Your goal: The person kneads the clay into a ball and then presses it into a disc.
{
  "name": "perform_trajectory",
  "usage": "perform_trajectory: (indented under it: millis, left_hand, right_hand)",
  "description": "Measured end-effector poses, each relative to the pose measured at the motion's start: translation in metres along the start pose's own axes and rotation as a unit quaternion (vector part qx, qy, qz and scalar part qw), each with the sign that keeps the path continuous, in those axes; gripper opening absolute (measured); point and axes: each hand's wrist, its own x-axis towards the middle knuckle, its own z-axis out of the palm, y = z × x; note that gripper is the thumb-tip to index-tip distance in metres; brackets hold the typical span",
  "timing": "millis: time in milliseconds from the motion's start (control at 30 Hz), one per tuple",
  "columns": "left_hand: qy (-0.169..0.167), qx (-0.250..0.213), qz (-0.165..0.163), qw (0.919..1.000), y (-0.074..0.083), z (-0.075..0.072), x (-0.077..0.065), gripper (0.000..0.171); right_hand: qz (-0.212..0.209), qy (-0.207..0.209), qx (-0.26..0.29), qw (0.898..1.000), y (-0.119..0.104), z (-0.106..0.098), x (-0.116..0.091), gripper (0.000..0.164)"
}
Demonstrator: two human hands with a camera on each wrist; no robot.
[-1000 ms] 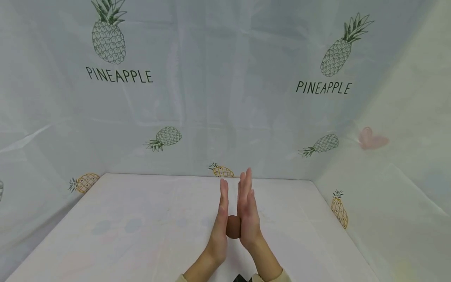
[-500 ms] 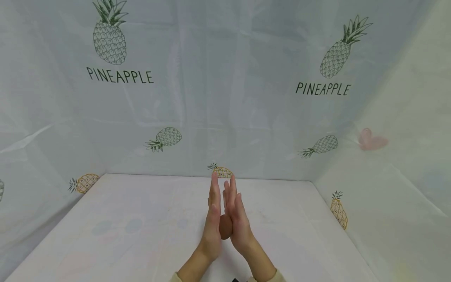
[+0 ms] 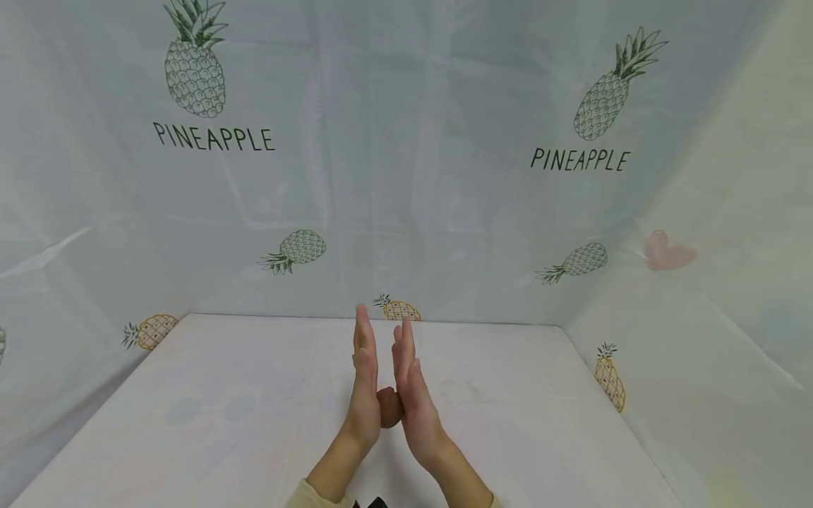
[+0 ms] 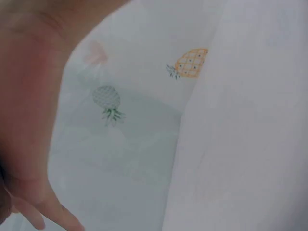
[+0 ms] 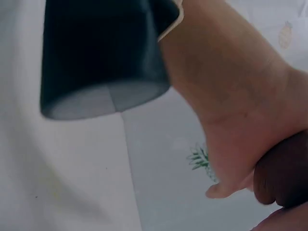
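Note:
A small brown lump of clay (image 3: 390,407) sits between my two upright palms in the head view. My left hand (image 3: 364,395) presses it from the left with straight fingers. From the right, my right hand (image 3: 418,413) presses against it, its fingers also straight. The left fingertips reach a little higher than the right ones. In the right wrist view the clay (image 5: 284,173) shows a crease and lies against a palm at the right edge. A hand (image 4: 31,115) fills the left side of the left wrist view, where the clay cannot be made out.
A white-covered table (image 3: 254,423) lies beneath the hands. Behind it hangs a pale sheet (image 3: 394,141) printed with pineapples, continuing along both sides. A dark cylindrical device (image 5: 106,57) on a wrist shows in the right wrist view. Light sleeves (image 3: 314,494) cover the forearms.
Both hands have shifted left with the clay between them. The left hand has slid forward against the right, which has drawn back. The clay has turned and looks more angular.

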Motion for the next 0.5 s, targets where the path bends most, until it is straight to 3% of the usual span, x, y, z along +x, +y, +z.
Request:
perform_trajectory:
  millis: [167, 333, 500]
  left_hand:
    - [-0.001, 0.001, -0.037, 0.9993, -0.006, 0.002, -0.002, 0.059]
    - [-0.023, 0.012, -0.036, 0.9990, -0.013, 0.008, -0.005, 0.058]
    - [-0.053, 0.002, -0.029, 0.9982, -0.017, 0.015, -0.009, 0.056]
  right_hand:
    - [-0.024, 0.015, -0.018, 0.999, -0.002, -0.001, 0.000, 0.058]
    - [-0.050, 0.038, -0.033, 0.997, -0.005, -0.006, 0.000, 0.057]
    - [-0.050, 0.062, -0.038, 0.996, -0.009, -0.014, 0.001, 0.057]
